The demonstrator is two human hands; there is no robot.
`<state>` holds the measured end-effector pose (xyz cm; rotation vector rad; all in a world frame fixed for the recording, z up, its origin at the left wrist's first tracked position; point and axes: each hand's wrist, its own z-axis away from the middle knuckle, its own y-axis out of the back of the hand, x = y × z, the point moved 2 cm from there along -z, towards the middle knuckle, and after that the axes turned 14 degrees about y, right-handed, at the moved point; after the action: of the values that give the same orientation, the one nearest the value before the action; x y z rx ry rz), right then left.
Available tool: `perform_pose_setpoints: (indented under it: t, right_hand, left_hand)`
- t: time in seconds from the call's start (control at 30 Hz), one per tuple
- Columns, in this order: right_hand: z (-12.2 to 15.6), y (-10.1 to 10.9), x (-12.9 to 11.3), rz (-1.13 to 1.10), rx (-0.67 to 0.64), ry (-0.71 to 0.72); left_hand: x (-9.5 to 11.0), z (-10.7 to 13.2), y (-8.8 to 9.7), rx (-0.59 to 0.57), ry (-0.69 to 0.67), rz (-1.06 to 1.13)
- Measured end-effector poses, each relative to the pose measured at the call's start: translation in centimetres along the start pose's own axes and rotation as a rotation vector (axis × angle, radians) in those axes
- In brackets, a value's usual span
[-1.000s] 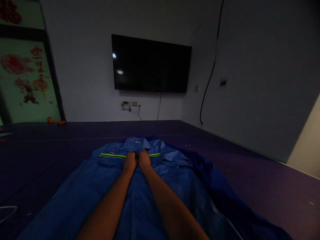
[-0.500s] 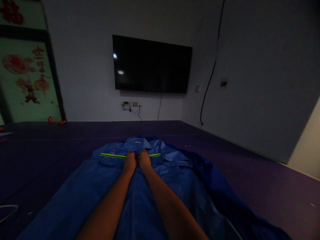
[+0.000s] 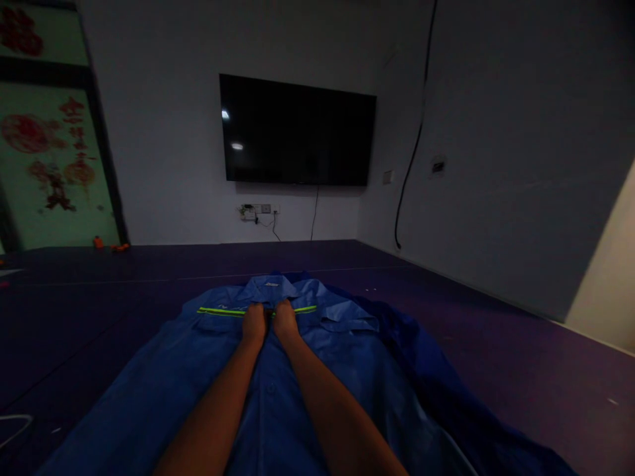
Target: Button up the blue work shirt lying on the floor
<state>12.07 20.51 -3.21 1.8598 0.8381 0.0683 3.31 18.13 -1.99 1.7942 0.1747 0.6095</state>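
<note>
A blue button-up work shirt (image 3: 163, 370) lies spread on the floor, front side up, its collar (image 3: 272, 287) pointing away from me. A bright yellow-green stripe (image 3: 221, 311) crosses its chest. Both hands are side by side at the front placket, just below the collar. My left hand (image 3: 254, 322) is closed on the shirt's front edge. Beside it, my right hand (image 3: 285, 318) is closed on the shirt too. The fingertips are mostly hidden behind the hands. A button (image 3: 270, 389) shows lower on the placket, between my forearms.
Darker blue cloth (image 3: 426, 357) lies under and right of the shirt on the purple floor (image 3: 496, 350). A television (image 3: 297, 132) hangs on the far wall above sockets and cables. Small orange objects (image 3: 119, 248) sit by the glass door (image 3: 54, 165). A white curved object (image 3: 17, 418) lies at left.
The view has shifted slightly. Both hands stay at the placket below the collar, with little visible movement, and the shirt lies nearly the same.
</note>
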Motion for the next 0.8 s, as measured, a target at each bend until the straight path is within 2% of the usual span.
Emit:
perform_pose_setpoints:
  t: [0.37,0.8]
  right_hand:
    - [0.26,0.62,0.19,-0.083,0.087,-0.08]
    - [0.16,0.34,0.26,-0.105,0.106,-0.043]
  left_hand:
    - [-0.5,0.07,0.49,0.025,-0.13,0.082]
    - [-0.32,0.18,0.31,0.024,-0.021,0.085]
